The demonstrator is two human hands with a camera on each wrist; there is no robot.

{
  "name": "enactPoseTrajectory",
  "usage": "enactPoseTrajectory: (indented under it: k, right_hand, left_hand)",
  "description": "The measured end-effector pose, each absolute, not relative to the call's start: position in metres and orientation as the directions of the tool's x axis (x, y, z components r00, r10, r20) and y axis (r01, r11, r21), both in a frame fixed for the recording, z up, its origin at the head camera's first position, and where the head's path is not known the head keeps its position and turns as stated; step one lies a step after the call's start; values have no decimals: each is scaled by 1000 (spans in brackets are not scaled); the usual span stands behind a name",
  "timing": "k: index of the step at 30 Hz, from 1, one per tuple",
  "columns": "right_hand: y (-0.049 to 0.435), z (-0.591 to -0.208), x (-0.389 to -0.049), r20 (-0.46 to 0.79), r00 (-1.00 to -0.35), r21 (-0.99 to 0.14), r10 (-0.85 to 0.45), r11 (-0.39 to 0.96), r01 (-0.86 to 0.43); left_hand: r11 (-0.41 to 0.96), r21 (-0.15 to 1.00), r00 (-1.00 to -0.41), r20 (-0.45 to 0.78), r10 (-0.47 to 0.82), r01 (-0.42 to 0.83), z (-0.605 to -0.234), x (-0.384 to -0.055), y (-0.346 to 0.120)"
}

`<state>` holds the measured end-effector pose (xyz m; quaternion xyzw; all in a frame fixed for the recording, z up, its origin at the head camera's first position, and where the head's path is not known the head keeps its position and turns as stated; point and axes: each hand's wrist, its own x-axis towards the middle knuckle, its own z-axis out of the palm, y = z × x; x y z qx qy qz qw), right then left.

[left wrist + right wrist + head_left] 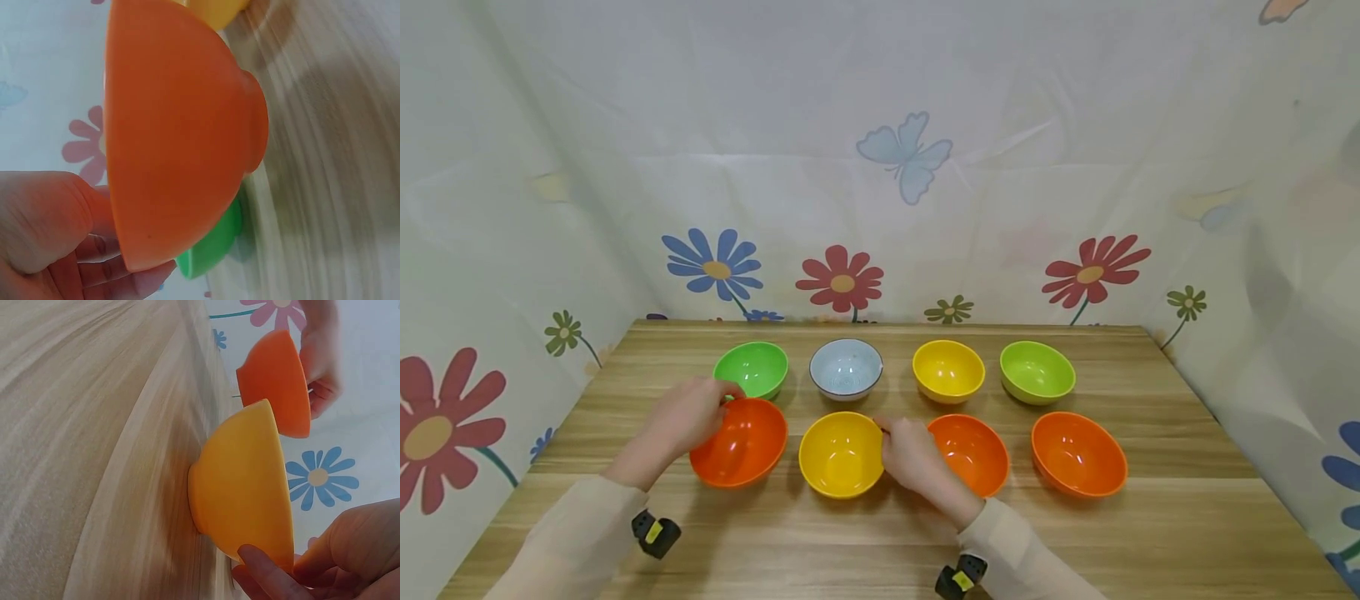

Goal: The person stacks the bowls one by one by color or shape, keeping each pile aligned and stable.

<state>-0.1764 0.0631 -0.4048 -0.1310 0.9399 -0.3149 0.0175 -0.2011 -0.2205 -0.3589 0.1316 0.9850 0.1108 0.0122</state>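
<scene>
My left hand pinches the rim of an orange bowl at its far left side. In the left wrist view that orange bowl appears held up off the wooden surface, thumb inside the rim and fingers outside. My right hand pinches the right rim of a yellow bowl. In the right wrist view the same yellow bowl stands upright; I cannot tell whether its foot touches the table. Behind the left hand is a green bowl. A second orange bowl is partly hidden by the right hand.
Across the back of the wooden table stand a pale blue bowl, a second yellow bowl and a lime green bowl. Another orange bowl is at the front right. A flowered cloth hangs behind the table.
</scene>
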Motion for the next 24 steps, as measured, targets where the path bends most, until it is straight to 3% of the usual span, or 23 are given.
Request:
enactPoseTrajectory:
  k: [24]
  right_hand:
    - [64, -407, -178, 41, -966, -581, -254, 781, -230]
  left_hand:
    - [918, 166, -932, 89, 350, 361, -330, -199, -173]
